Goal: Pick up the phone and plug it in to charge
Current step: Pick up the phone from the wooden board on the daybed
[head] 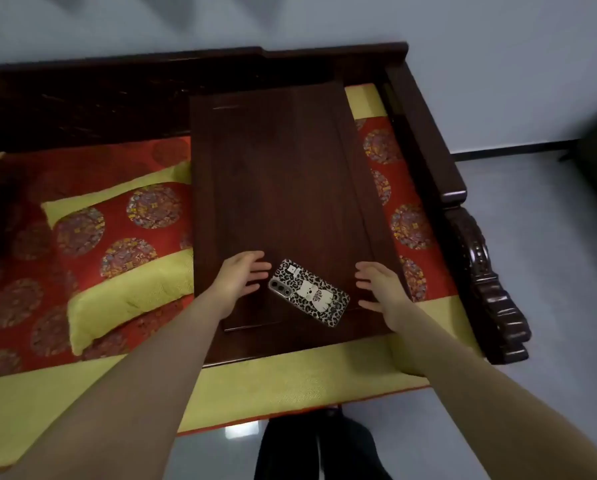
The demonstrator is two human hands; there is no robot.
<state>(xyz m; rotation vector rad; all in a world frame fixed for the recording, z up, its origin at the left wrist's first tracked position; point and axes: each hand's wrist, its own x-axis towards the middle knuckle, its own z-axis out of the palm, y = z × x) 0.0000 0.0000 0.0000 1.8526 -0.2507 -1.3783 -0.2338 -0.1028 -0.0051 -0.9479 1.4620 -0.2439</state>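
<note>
A phone (309, 293) in a leopard-print case with a white figure on it lies face down, at a slant, near the front of a dark wooden low table (290, 168). My left hand (243, 277) hovers just left of the phone with fingers spread, holding nothing. To the phone's right, my right hand (380, 289) is also open and empty, a short gap away. Neither hand touches the phone. No charger or cable is in view.
The low table stands on a wooden couch with a red and yellow-green cushion (324, 382). A matching pillow (124, 251) lies left of the table. The carved dark armrest (480, 271) runs along the right. Grey floor (532, 237) lies beyond, with my feet below the couch edge.
</note>
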